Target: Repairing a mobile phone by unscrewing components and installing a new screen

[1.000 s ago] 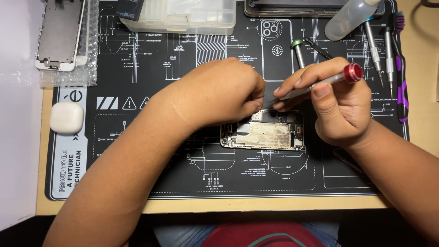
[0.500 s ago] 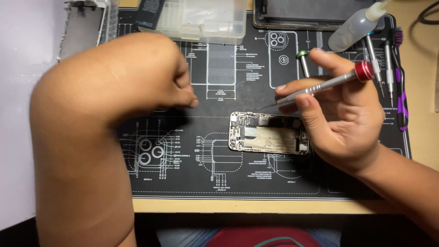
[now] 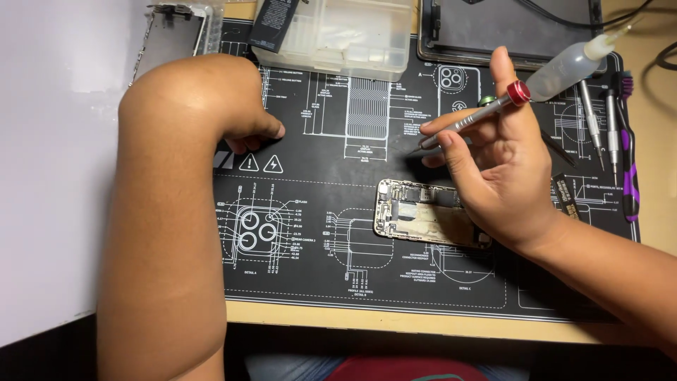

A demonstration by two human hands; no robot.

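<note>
Right of centre on the black repair mat [image 3: 317,268], the right hand [image 3: 497,173] is grasping a small screwdriver [image 3: 469,121] with a red cap, pinched between thumb and fingertips. Its tip points left and hangs over bare mat, a bit beyond the far edge of the opened phone [image 3: 423,219]. That phone lies flat on the mat, insides showing, with its right end tucked under the palm, so I can't tell whether the hand actually rests on it.

Over on the left, the left hand [image 3: 247,127] is curled down with the fingers folded under, knuckles on the mat near the warning symbols. Looks clenched, but whether anything tiny is pinched in there, can't tell, the forearm blocks most of it.

Far side of the mat has a clear plastic parts box [image 3: 345,35], and a phone screen [image 3: 173,39] lies at the far left corner. A squeeze bottle [image 3: 571,67] lies just beyond the right hand, near the screwdriver's cap. A few spare screwdrivers [image 3: 599,123] and a purple-handled tool [image 3: 627,155] line the right edge of the mat.
</note>
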